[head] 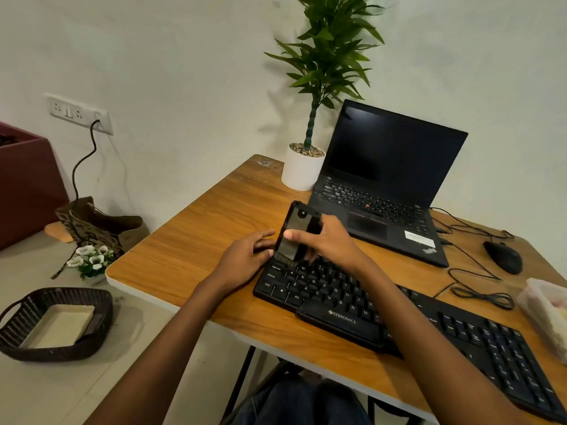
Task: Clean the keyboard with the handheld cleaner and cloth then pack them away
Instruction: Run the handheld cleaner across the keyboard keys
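Head view: your right hand (329, 242) grips the handheld cleaner (295, 230), fingers curled round its body, brush end down on the upper-left keys of the keyboard (337, 305). Your left hand (245, 260) lies flat on the surface (196, 240), fingers straight, touching the keyboard at its left end.

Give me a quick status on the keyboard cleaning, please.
Right hand grips handheld cleaner, brush end down on keyboard's top-left keys. Left hand flat at keyboard's left end. Nothing blocking the keys.

Glossy black plastic handheld cleaner (294, 233), matt plastic keyboard (399, 320), smooth wood-grain table (196, 246), woven basket (55, 320)
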